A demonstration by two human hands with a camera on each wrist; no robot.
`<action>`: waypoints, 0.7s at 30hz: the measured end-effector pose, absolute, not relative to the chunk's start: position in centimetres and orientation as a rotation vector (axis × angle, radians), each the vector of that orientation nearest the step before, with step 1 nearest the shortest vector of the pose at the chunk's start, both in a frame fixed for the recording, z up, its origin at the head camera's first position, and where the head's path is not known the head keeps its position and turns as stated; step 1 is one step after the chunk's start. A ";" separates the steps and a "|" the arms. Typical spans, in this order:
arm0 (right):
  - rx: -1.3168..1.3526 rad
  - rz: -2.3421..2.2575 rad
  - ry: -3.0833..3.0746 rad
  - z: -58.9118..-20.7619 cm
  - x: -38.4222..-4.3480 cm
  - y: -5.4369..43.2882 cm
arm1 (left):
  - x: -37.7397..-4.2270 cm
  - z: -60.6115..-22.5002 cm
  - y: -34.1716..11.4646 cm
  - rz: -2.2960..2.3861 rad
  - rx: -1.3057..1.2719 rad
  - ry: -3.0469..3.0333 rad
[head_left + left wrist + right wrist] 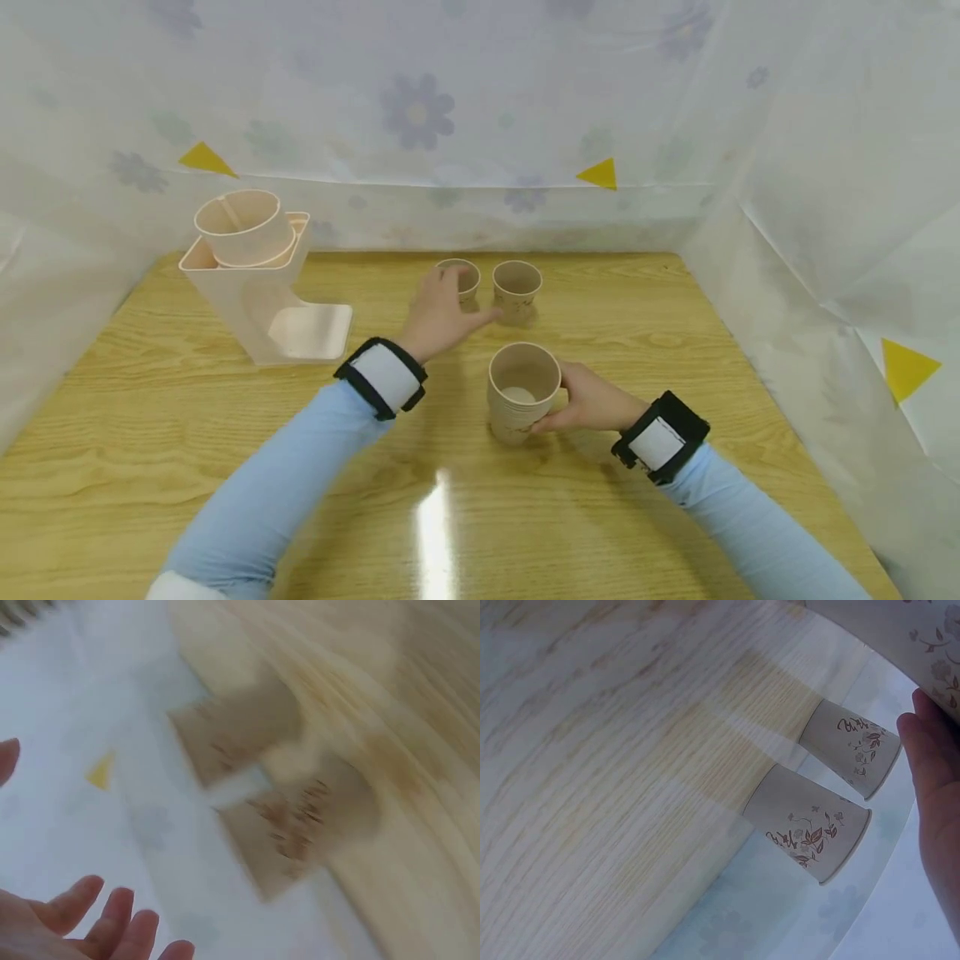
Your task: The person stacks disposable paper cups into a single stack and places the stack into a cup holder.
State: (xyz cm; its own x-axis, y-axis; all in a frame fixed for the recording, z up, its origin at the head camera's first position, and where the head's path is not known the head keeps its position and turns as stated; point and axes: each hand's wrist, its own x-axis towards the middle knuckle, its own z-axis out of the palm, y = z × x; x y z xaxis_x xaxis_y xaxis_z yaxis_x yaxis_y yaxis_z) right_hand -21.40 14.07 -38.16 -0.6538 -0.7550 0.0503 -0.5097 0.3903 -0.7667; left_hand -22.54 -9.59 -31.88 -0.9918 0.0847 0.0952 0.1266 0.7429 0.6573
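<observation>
My right hand [600, 402] grips a stack of paper cups [517, 408] by its right side, near the middle of the table. Several rims show one inside another, and the inside of the top cup faces up. Farther back, two paper cups stand upright side by side: a left cup [471, 287] and a right cup [517, 282]. Brown floral print marks their sides in the right wrist view. My left hand [444, 312] is in front of the left cup and partly hides it. Its fingers are spread and hold nothing; the left wrist view is blurred.
On the left of the wooden table [150, 400] stands a cream-coloured plastic stand [251, 312] with a round container [251, 242] on top and a flat foot. A flower-printed white curtain [495, 108] with yellow triangles encloses the back and sides.
</observation>
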 end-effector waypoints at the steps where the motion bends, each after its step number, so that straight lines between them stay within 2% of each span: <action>1: -1.103 -1.137 2.344 -38.1 -21.4 14.1 | -23.4 -32.3 -9.9 -1.081 -0.116 -2.870; 6: -1.107 -1.148 2.338 -38.0 -21.3 14.4 | -26.8 -33.9 -10.7 -0.998 0.090 -2.919; 14: -1.123 -1.126 2.349 -37.6 -21.3 14.4 | -29.9 -35.1 -10.0 -0.900 0.094 -2.963; 21: -1.146 -1.138 2.318 -37.8 -21.3 14.0 | -31.3 -35.8 -10.2 -0.876 0.222 -2.987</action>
